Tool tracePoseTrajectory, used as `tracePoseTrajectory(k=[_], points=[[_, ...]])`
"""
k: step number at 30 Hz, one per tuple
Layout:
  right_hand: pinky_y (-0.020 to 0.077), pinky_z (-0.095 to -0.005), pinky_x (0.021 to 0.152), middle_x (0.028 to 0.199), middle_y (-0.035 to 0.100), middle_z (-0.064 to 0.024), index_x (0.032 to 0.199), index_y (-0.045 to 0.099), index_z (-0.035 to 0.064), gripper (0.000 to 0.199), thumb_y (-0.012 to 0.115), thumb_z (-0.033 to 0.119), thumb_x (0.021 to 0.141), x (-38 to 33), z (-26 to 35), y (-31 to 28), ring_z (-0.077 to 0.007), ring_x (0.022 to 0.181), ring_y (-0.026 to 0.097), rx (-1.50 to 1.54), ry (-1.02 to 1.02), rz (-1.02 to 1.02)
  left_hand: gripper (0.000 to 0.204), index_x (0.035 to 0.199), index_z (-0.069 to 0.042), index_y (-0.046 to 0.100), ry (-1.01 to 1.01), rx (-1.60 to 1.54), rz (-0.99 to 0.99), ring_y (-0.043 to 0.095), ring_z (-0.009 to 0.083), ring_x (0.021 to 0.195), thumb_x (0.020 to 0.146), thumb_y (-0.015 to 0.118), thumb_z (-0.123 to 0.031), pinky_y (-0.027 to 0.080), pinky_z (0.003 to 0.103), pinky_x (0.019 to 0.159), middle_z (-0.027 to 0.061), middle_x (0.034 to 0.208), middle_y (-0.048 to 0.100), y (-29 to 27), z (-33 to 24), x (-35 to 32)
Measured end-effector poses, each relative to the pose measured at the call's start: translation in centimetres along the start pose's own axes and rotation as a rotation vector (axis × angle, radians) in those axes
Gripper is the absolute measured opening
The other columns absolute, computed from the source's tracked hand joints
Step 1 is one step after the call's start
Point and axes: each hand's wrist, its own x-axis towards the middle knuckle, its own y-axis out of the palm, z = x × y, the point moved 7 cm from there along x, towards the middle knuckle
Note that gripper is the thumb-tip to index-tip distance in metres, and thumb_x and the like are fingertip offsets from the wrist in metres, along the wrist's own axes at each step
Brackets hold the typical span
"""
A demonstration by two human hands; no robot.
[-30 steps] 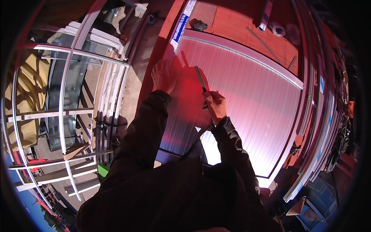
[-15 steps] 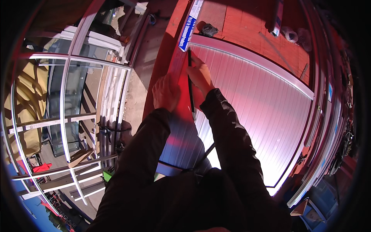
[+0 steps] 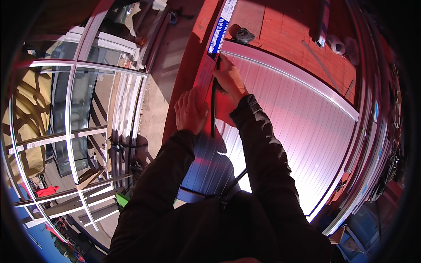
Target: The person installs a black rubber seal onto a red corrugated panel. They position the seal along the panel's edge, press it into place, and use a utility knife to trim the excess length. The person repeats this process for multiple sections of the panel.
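Observation:
A ribbed white panel (image 3: 298, 118) lies before me in a frame, tinted red in the light. Along its left side runs a frame bar (image 3: 202, 81) with a blue and white printed film on its far part. My left hand (image 3: 191, 110) lies on this bar, fingers a little apart and bent over it, gripping nothing I can make out. Just right of it, my right hand (image 3: 229, 79) is closed with the fingers pinched at the bar's inner edge. A thin black rubber strip (image 3: 213, 114) hangs from these fingers toward me; its upper end is hidden under them.
At left stands a white window frame (image 3: 69, 114) with crossing bars. A dark bundle (image 3: 243, 36) and a clear plastic roll (image 3: 337, 45) lie on the red board (image 3: 289, 35) beyond the panel. Long stacked profiles (image 3: 372, 127) line the right side. A black cord (image 3: 239, 176) crosses the panel's near part.
My view has shifted slightly. Both hands stay at the bar, the right one still pinching the strip. The strip's free end now hangs straighter, closer to the left hand.

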Motion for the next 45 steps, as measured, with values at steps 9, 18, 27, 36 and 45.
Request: tracePoseTrajectory(k=[9, 18, 27, 36, 45], points=[[0.0426, -0.0282, 0.040, 0.066, 0.059, -0.0029, 0.136, 0.059, 0.0054, 0.047, 0.056, 0.012, 0.089, 1.9, -4.1, -0.2, -0.0116, 0.047, 0.054, -0.020, -0.122, -0.198, 0.067, 0.144, -0.006, 0.043, 0.002, -0.014, 0.024, 0.044, 0.0344, 0.134, 0.086, 0.068, -0.029, 0.032, 0.048, 0.113, 0.0149, 0.139, 0.053, 0.2, -0.1, 0.0], [0.0492, -0.0299, 0.045, 0.077, 0.066, -0.0044, 0.126, 0.064, 0.0008, 0.038, 0.060, 0.015, 0.091, 0.8, -1.5, 0.2, -0.0136, 0.058, 0.062, 0.069, -0.033, -0.092, 0.066, 0.143, -0.007, 0.045, -0.018, -0.012, 0.021, 0.044, 0.0333, 0.134, 0.085, 0.069, -0.027, 0.032, 0.048, 0.113, 0.0135, 0.139, 0.053, 0.6, 0.7, -0.1], [0.0552, -0.0361, 0.073, 0.092, 0.067, -0.0110, 0.111, 0.066, 0.0042, 0.025, 0.064, 0.020, 0.092, -8.9, -4.5, 0.5, -0.0266, 0.082, 0.069, -0.586, -0.435, -0.079, 0.039, 0.128, -0.003, 0.057, -0.057, -0.403, -0.210, 0.055, 0.0373, 0.122, 0.091, 0.058, -0.018, 0.040, 0.047, 0.106, 0.0173, 0.127, 0.062, 0.0, 3.6, -0.8], [0.0517, -0.0417, 0.082, 0.102, 0.063, -0.0069, 0.089, 0.071, 0.0085, 0.017, 0.079, 0.011, 0.074, -14.5, -4.3, 5.0, -0.0288, 0.097, 0.061, -0.832, -0.993, 0.352, 0.028, 0.116, -0.007, 0.064, -0.165, -0.167, -0.175, 0.056, 0.0327, 0.121, 0.091, 0.061, -0.018, 0.039, 0.045, 0.105, 0.0120, 0.121, 0.065, -3.3, 6.9, -15.1], [0.0449, -0.0411, 0.080, 0.100, 0.061, -0.0035, 0.086, 0.066, 0.0099, 0.022, 0.081, 0.016, 0.071, -14.2, -4.8, 7.2, -0.0250, 0.094, 0.060, -0.785, -1.007, 0.080, 0.029, 0.117, -0.009, 0.064, -0.196, -0.094, -0.182, 0.054, 0.0321, 0.122, 0.089, 0.060, -0.017, 0.039, 0.046, 0.104, 0.0103, 0.123, 0.063, -4.3, 6.7, -16.6]])
